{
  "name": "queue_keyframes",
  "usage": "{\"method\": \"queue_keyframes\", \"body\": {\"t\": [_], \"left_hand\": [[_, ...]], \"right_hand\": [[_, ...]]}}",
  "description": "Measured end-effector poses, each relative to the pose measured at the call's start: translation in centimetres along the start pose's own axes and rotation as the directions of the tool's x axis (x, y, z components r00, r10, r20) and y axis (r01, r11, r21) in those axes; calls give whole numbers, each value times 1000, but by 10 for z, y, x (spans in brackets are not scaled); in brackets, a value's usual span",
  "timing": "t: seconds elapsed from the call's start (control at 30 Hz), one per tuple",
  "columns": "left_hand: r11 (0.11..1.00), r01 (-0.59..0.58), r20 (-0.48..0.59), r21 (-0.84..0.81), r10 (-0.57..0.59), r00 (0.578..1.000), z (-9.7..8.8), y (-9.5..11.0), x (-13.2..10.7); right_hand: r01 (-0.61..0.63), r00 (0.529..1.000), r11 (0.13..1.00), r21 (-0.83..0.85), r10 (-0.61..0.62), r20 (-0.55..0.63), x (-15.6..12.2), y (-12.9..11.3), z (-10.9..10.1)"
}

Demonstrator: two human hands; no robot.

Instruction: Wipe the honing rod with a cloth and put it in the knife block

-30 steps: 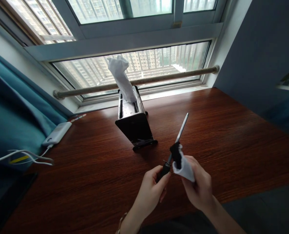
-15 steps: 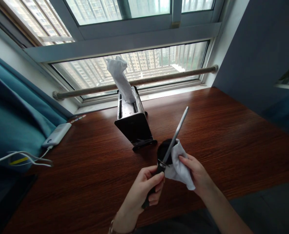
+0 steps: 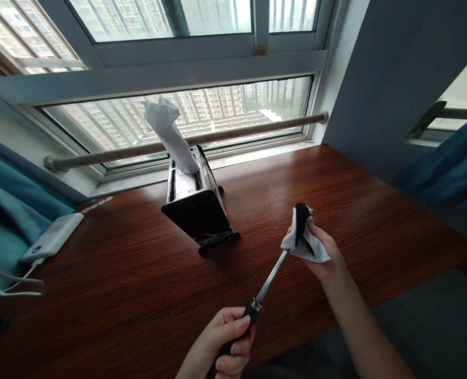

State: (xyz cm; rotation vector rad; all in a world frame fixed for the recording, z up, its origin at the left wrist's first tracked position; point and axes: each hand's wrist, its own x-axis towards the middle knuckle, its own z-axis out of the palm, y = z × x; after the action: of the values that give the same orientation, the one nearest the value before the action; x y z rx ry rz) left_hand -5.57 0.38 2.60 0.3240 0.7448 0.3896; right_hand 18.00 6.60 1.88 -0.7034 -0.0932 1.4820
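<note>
My left hand [image 3: 229, 342], low in the middle, is wrapped round the black handle of a honing steel [image 3: 272, 275]. Its thin metal rod slants up and to the right from a small guard. My right hand [image 3: 328, 251] grips a white and black cloth [image 3: 311, 249] that is folded around the far end of the rod, so the tip is hidden. Farther back and to the left stands a knife block [image 3: 194, 216] with a slotted metal top and a black end panel. Something wrapped in white cloth [image 3: 172, 137] sticks up out of it; what is inside cannot be seen.
The brown wooden table [image 3: 139, 295] reaches to the window sill, where a metal rail [image 3: 233, 136] runs across. A white power bank [image 3: 52, 239] with a cable lies at the left beside a blue curtain [image 3: 4, 210].
My right hand and the cloth have moved up along the rod from near the guard to its far end. My left hand has drawn lower with the handle. The view has shifted to the right.
</note>
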Motion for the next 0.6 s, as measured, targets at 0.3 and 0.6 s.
{"method": "queue_keyframes", "body": {"t": [0.3,0.6], "left_hand": [[976,-193,-62,99,200,978,-1,4,11],[864,-359,-109,353,419,901,28,4,56]], "right_hand": [[560,769,826,-68,-549,-328,10,-56,-31],[-155,978,915,-373,197,75,-60,74,-3]]}}
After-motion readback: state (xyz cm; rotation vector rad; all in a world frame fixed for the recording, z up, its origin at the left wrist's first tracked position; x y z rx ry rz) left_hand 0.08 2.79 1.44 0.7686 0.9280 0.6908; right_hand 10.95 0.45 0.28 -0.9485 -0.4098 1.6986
